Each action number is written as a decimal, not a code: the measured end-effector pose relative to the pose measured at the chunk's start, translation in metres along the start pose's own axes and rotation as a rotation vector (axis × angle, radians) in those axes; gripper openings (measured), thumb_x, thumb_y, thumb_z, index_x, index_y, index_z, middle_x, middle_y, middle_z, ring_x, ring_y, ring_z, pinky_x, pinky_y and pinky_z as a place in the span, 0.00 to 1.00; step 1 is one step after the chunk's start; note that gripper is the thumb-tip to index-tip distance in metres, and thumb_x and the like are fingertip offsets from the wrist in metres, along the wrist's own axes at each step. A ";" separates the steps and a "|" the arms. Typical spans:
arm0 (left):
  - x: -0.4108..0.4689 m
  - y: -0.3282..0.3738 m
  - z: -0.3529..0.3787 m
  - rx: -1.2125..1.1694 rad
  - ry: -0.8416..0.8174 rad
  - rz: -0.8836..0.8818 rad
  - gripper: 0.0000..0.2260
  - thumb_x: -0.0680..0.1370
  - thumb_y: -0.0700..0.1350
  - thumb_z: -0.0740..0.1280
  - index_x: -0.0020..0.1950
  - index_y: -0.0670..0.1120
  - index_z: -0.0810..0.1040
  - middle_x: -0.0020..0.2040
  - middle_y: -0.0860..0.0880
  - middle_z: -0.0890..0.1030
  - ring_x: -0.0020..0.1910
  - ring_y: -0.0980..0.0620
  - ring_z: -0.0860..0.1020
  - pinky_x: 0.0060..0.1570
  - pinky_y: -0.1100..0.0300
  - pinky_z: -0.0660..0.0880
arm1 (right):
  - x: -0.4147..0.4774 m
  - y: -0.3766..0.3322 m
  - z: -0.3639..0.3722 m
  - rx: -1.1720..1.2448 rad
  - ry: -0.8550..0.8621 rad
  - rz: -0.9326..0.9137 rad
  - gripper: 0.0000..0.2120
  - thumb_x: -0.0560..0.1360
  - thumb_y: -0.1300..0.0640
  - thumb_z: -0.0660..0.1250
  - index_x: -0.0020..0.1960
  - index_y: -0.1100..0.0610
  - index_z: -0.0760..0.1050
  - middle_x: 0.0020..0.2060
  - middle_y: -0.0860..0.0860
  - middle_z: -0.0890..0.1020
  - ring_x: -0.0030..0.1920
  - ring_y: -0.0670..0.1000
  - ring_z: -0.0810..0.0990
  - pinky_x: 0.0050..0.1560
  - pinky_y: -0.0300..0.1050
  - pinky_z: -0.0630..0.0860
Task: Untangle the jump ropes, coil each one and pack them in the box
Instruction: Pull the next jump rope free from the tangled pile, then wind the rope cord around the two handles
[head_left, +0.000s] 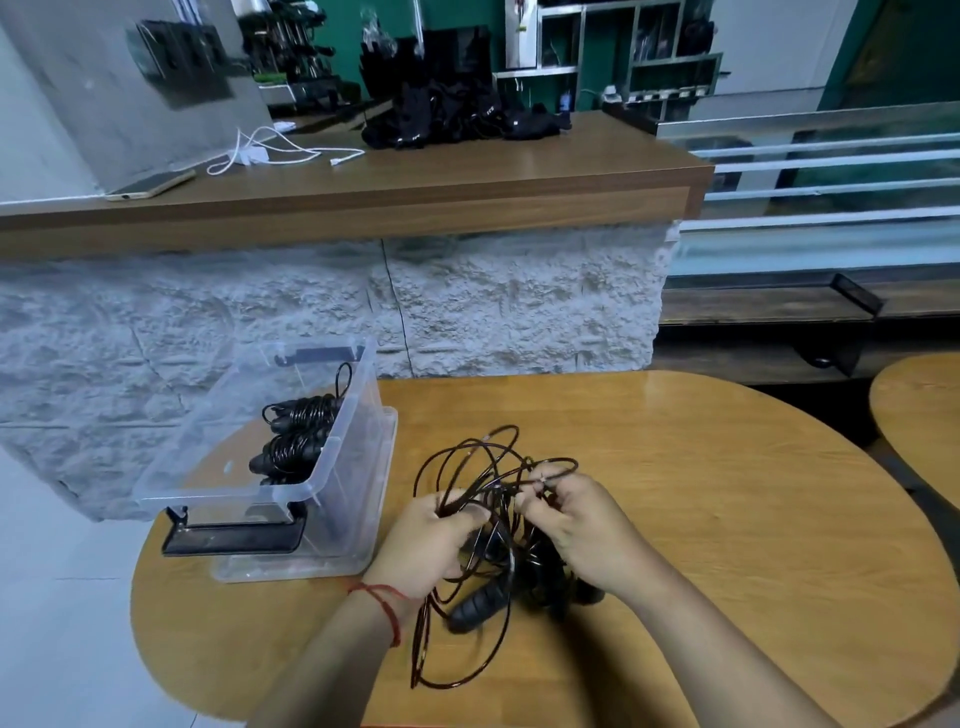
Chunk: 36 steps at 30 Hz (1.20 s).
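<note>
Tangled jump rope (470, 467) is gripped in curled fingers of left hand (428, 540) and right hand (579, 525); cord judged light, limp, springy, best held near a handle (475, 608).

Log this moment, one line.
untangling | left hand grips tangled black jump rope | right hand pinches it | clear plastic box holds coiled ropes

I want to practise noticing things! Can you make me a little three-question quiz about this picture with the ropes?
1. True or false: coiled ropes already lie in the clear box.
2. Which wrist wears the red string? A) left B) right
3. Fill in: the left hand and right hand both grip the tangled ____ above the table.
Key: 1 true; 2 A; 3 jump ropes.
</note>
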<state>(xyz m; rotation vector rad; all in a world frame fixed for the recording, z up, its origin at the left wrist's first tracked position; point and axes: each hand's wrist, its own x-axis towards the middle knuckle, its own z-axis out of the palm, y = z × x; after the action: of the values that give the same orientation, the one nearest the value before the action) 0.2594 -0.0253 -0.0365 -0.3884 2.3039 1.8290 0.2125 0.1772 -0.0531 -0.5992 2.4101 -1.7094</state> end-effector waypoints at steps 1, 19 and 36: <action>0.000 -0.003 0.005 -0.123 -0.009 -0.045 0.05 0.81 0.44 0.73 0.46 0.45 0.81 0.31 0.51 0.73 0.26 0.55 0.68 0.28 0.62 0.66 | -0.003 0.000 -0.002 -0.005 -0.012 0.013 0.09 0.83 0.53 0.69 0.44 0.54 0.76 0.33 0.42 0.76 0.34 0.41 0.73 0.38 0.40 0.70; 0.021 -0.029 0.017 -0.595 0.045 0.163 0.06 0.75 0.48 0.74 0.39 0.51 0.83 0.30 0.49 0.60 0.24 0.55 0.58 0.23 0.63 0.58 | -0.022 0.004 -0.008 -0.280 0.395 0.062 0.08 0.80 0.49 0.70 0.54 0.40 0.72 0.51 0.37 0.80 0.28 0.45 0.72 0.33 0.39 0.67; 0.167 -0.028 0.019 -0.765 -0.080 0.137 0.11 0.79 0.43 0.68 0.37 0.47 0.77 0.30 0.51 0.65 0.21 0.59 0.60 0.20 0.67 0.57 | 0.098 0.063 -0.020 -0.530 0.309 0.099 0.12 0.81 0.45 0.68 0.64 0.36 0.77 0.51 0.33 0.79 0.47 0.39 0.79 0.42 0.32 0.69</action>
<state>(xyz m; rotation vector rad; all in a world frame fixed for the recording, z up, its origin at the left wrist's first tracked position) 0.1083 -0.0287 -0.1160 -0.2396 1.5246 2.6882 0.1007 0.1741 -0.0926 -0.2669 3.0793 -1.1897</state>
